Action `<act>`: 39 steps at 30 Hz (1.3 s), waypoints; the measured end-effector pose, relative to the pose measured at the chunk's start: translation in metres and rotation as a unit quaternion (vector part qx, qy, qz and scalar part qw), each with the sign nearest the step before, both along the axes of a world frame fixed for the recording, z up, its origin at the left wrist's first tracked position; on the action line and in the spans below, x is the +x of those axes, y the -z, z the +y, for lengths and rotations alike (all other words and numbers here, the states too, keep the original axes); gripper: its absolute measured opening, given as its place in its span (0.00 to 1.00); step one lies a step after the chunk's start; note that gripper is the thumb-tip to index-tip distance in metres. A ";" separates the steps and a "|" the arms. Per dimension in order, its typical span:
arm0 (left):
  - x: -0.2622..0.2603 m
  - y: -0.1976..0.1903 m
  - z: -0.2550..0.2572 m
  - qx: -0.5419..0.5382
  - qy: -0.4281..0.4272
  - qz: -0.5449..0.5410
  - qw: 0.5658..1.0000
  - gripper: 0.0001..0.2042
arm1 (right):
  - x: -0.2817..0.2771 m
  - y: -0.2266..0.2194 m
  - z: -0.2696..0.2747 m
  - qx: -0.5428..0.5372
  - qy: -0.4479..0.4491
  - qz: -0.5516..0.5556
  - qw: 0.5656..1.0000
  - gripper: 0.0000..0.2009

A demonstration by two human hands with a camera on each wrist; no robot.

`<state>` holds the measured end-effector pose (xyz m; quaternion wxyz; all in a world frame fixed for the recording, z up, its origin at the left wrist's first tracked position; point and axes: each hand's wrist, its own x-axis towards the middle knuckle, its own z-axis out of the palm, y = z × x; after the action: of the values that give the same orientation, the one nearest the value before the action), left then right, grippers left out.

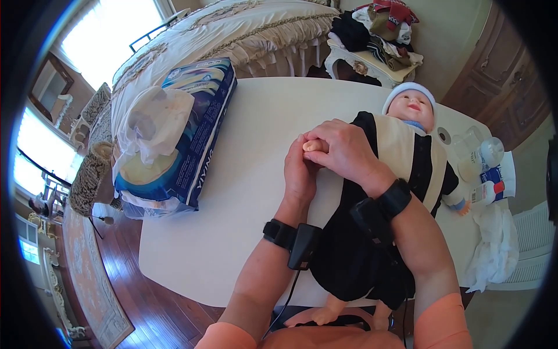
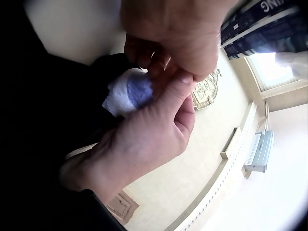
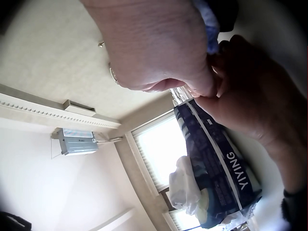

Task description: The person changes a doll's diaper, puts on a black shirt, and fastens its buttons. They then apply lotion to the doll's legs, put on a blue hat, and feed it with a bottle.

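Observation:
A baby doll [image 1: 414, 104] in a white cap and a black-and-cream striped outfit lies on its back on the white table. Its near arm, in a black sleeve, is drawn toward the table's middle. My right hand [image 1: 347, 148] curls over the doll's hand [image 1: 314, 146], whose small fingers poke out past my thumb. From the other side my left hand [image 1: 301, 174] holds the same doll hand, fingers wrapped beneath it and mostly hidden. In the left wrist view a blue-and-white cuff [image 2: 137, 92] shows at the doll's wrist, right beside my fingers.
A blue diaper package [image 1: 203, 128] with a crumpled white bag [image 1: 152, 122] on it stands at the table's left. At the right edge are a clear bottle [image 1: 491, 152], a red-capped bottle [image 1: 483, 193] and a white cloth [image 1: 494, 244]. A bed [image 1: 261, 35] stands behind.

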<state>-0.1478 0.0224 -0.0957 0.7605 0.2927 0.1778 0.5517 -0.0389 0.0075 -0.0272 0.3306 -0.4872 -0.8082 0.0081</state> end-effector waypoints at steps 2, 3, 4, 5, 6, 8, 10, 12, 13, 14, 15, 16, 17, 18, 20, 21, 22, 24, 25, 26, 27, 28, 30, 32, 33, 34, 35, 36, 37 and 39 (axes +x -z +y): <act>0.000 0.001 0.001 -0.002 0.012 -0.021 1.000 0.15 | 0.000 -0.001 -0.001 -0.010 -0.006 0.004 1.000 0.11; 0.000 -0.001 0.000 -0.014 0.007 -0.024 1.000 0.14 | 0.001 -0.002 -0.001 -0.019 -0.012 0.008 1.000 0.11; 0.000 -0.003 0.000 -0.027 0.002 -0.027 0.999 0.14 | 0.001 -0.001 0.000 -0.019 -0.012 0.008 1.000 0.11; 0.000 -0.005 -0.001 -0.026 0.002 -0.026 0.999 0.14 | 0.001 -0.001 0.001 -0.021 -0.024 0.016 0.999 0.11; 0.001 -0.007 -0.002 -0.031 -0.004 -0.027 0.999 0.13 | 0.002 -0.001 0.001 -0.024 -0.035 0.025 0.999 0.10; 0.001 -0.007 -0.003 -0.035 -0.009 -0.027 0.999 0.13 | 0.002 -0.001 0.001 -0.028 -0.037 0.026 0.999 0.10; 0.001 -0.003 -0.002 -0.061 -0.017 -0.043 0.997 0.12 | 0.002 -0.001 0.000 -0.031 -0.038 0.027 0.998 0.10; 0.000 -0.001 -0.001 -0.053 -0.015 -0.040 0.998 0.12 | 0.001 -0.002 0.000 -0.038 -0.045 0.029 0.998 0.10; 0.000 0.000 -0.001 -0.046 -0.012 -0.037 0.998 0.12 | 0.002 -0.002 0.000 -0.038 -0.045 0.029 0.998 0.10; 0.000 0.001 0.000 -0.046 -0.012 -0.037 0.998 0.12 | 0.002 -0.001 0.001 -0.036 -0.044 0.028 0.998 0.10; 0.001 0.001 0.000 -0.053 -0.016 -0.038 0.998 0.12 | 0.002 -0.001 0.001 -0.035 -0.043 0.027 0.998 0.10; 0.001 0.002 0.000 -0.060 -0.020 -0.041 0.997 0.12 | 0.002 -0.001 0.001 -0.035 -0.043 0.028 0.998 0.10; 0.001 0.004 0.001 -0.060 -0.021 -0.041 0.997 0.12 | 0.002 -0.001 0.001 -0.036 -0.043 0.027 0.998 0.10; 0.001 0.005 0.002 -0.051 -0.015 -0.043 0.998 0.12 | 0.002 -0.001 0.001 -0.036 -0.044 0.027 0.998 0.10; 0.001 0.007 0.004 -0.042 -0.010 -0.046 0.998 0.11 | 0.001 -0.001 0.001 -0.040 -0.045 0.026 0.998 0.10; 0.001 0.007 0.004 -0.042 -0.013 -0.040 0.998 0.11 | 0.002 -0.002 0.000 -0.044 -0.046 0.026 0.998 0.10; 0.001 0.006 0.004 -0.043 -0.017 -0.034 0.998 0.11 | 0.002 -0.002 0.000 -0.044 -0.046 0.026 0.998 0.10; -0.001 0.009 0.004 -0.048 -0.020 -0.030 0.998 0.11 | 0.002 -0.003 -0.001 -0.049 -0.050 0.022 0.997 0.11; 0.000 0.010 0.004 -0.050 -0.021 -0.028 0.998 0.11 | 0.002 -0.004 -0.001 -0.046 -0.049 0.020 0.998 0.11; 0.001 0.009 0.006 -0.046 -0.017 -0.031 0.998 0.11 | 0.002 -0.005 -0.001 -0.068 -0.063 0.031 0.995 0.11; -0.001 0.006 0.006 -0.033 -0.008 -0.037 0.999 0.10 | 0.003 -0.008 -0.003 -0.091 -0.072 0.045 0.992 0.12; -0.001 0.005 0.004 -0.022 0.006 -0.041 0.999 0.10 | 0.004 -0.010 -0.007 -0.089 -0.062 0.046 0.993 0.12; 0.003 -0.003 -0.001 -0.050 0.003 -0.022 0.999 0.11 | 0.008 -0.018 -0.015 -0.102 -0.084 0.119 0.984 0.12; 0.001 -0.011 -0.003 -0.025 0.009 0.002 1.000 0.14 | 0.013 -0.029 -0.034 -0.101 -0.075 0.136 0.983 0.10; -0.001 -0.003 0.001 -0.044 0.020 0.006 0.999 0.17 | 0.018 -0.031 -0.044 -0.077 -0.099 0.204 0.971 0.10; -0.003 0.003 0.005 -0.045 0.024 0.008 0.999 0.17 | 0.022 -0.034 -0.056 -0.052 -0.125 0.270 0.953 0.10; -0.007 0.008 0.008 -0.042 0.039 -0.014 0.998 0.16 | 0.032 -0.040 -0.073 -0.048 -0.088 0.262 0.960 0.10; -0.009 0.011 0.010 -0.040 0.054 -0.036 0.997 0.16 | 0.045 -0.044 -0.092 -0.044 -0.050 0.254 0.965 0.10; -0.010 0.010 0.010 -0.036 0.054 -0.003 0.998 0.18 | 0.057 -0.039 -0.113 -0.067 -0.004 0.337 0.939 0.09; -0.009 0.004 0.007 -0.028 0.043 0.017 0.999 0.19 | 0.084 -0.023 -0.151 -0.049 0.088 0.464 0.880 0.07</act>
<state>-0.1565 0.0296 -0.0996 0.7882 0.2878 0.1932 0.5085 0.0456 -0.1433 -0.0043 0.6431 -0.5123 -0.5143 0.2438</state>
